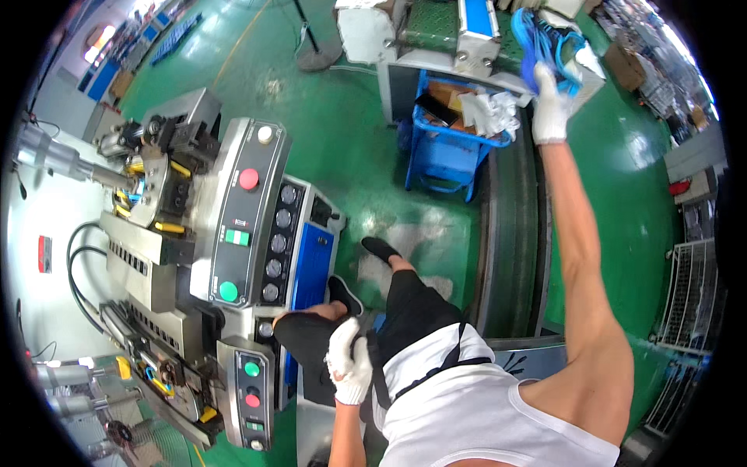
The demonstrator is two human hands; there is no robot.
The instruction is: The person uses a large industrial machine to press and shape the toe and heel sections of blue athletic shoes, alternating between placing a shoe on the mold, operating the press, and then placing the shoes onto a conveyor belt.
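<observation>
At the upper right, my right hand (550, 111), in a white knit glove, reaches out with its fingers closed on the near end of a blue shoe upper (527, 48). Beside it lie more blue and black pieces (572, 58), which look like shoe uppers too, at the end of a conveyor. My left hand (348, 364), also gloved in white, is held low in front of my dark shorts. Its thumb and fingers are apart and partly bent, with nothing clearly seen between them. A dark strip runs close to its right side.
To my left stands a machine with a large button panel (243, 210) and a smaller one (250, 393), beside metal clamps. A blue cart (443, 159) holds white cloths and brown pieces. A long green conveyor belt (510, 241) runs along my right. A stand base (317, 56) rests farther off.
</observation>
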